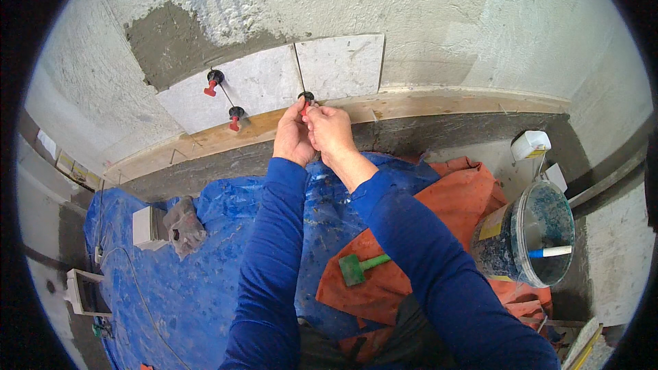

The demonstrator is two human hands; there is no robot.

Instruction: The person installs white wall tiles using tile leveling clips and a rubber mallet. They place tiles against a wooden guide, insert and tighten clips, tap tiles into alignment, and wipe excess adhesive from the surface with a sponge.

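Clip [306,98], red and black, sits at lower end of tile joint [298,65]; left hand [295,140] and right hand [331,131] together, both pinching it. Tiles [340,62]: flat, pale, smudged rectangles above wooden batten [425,101]. Wall [329,0]: rough plaster, grey mortar patch [164,41]. Underfoot: crumpled blue tarp [199,288]; splattered bucket [492,245] at right.

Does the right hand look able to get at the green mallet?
Probably yes, once the right hand leaves the red clip: the mallet lies on the orange sheet, head uncovered; the sleeve may hide its handle end.
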